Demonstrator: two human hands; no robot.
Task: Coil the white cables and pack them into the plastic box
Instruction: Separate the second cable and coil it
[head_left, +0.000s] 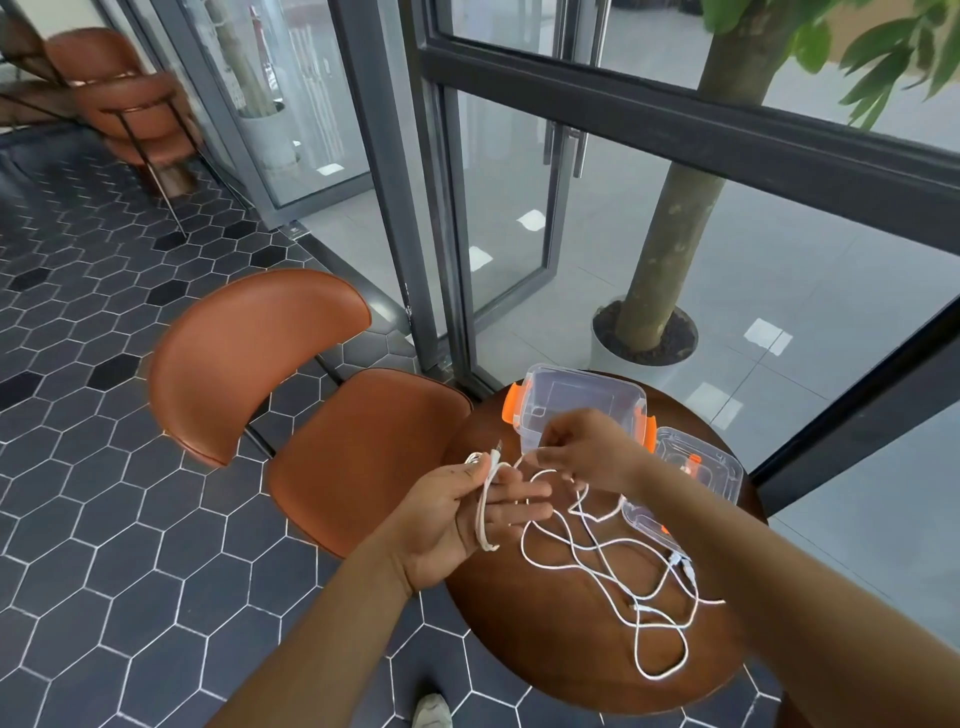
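Head view, hands (467, 512) winding white cables (597, 551), chair (311, 415) beside table (519, 613)

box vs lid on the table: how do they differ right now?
The plastic box sits at the table's far edge, open side up; the lid lies flat to its right, nearer the person. The box is deep, the lid shallow. The right hand partly hides the box's near side, while loose white cable crosses the lid's near corner. Both are clear plastic with orange parts.
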